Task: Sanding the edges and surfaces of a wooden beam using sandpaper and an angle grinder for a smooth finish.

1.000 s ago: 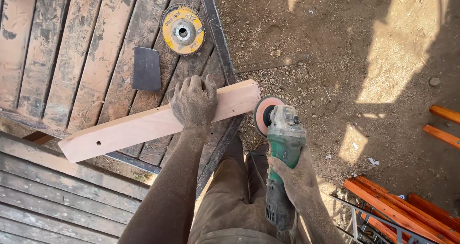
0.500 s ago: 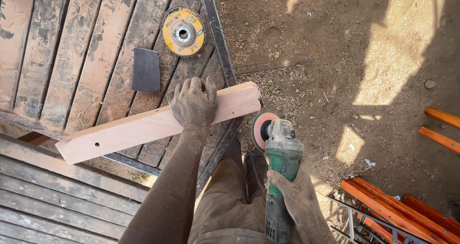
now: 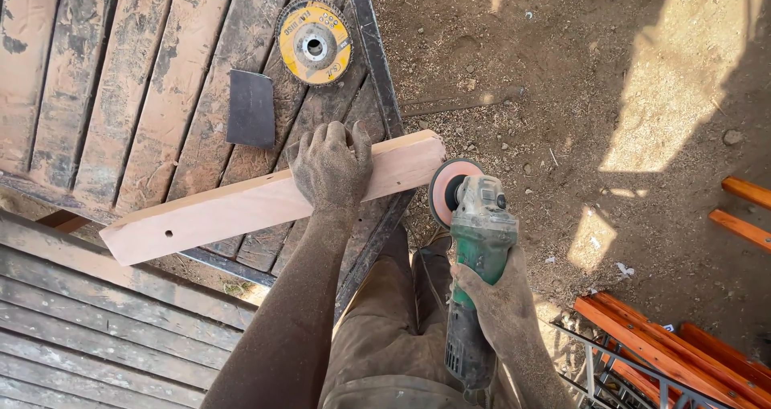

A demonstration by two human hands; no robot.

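A pale wooden plank (image 3: 241, 208) with small drilled holes lies across a dirty slatted bench top (image 3: 120, 79). My left hand (image 3: 331, 166), coated in dust, presses down flat on the plank near its right end. In my right hand (image 3: 499, 296) is a green angle grinder (image 3: 475, 240), gripped by its body. Its pinkish sanding disc (image 3: 446, 190) stands right next to the plank's right end face.
A yellow flap disc (image 3: 314, 42) and a dark sheet of sandpaper (image 3: 250, 108) lie on the bench top beyond the plank. Bare dirt ground (image 3: 578, 79) spreads to the right. Orange planks on a metal frame (image 3: 666, 345) sit at lower right. My trousers show below.
The grinder dipped down and away from the plank's end, then came back up beside it. My left hand stayed pressed on the plank.
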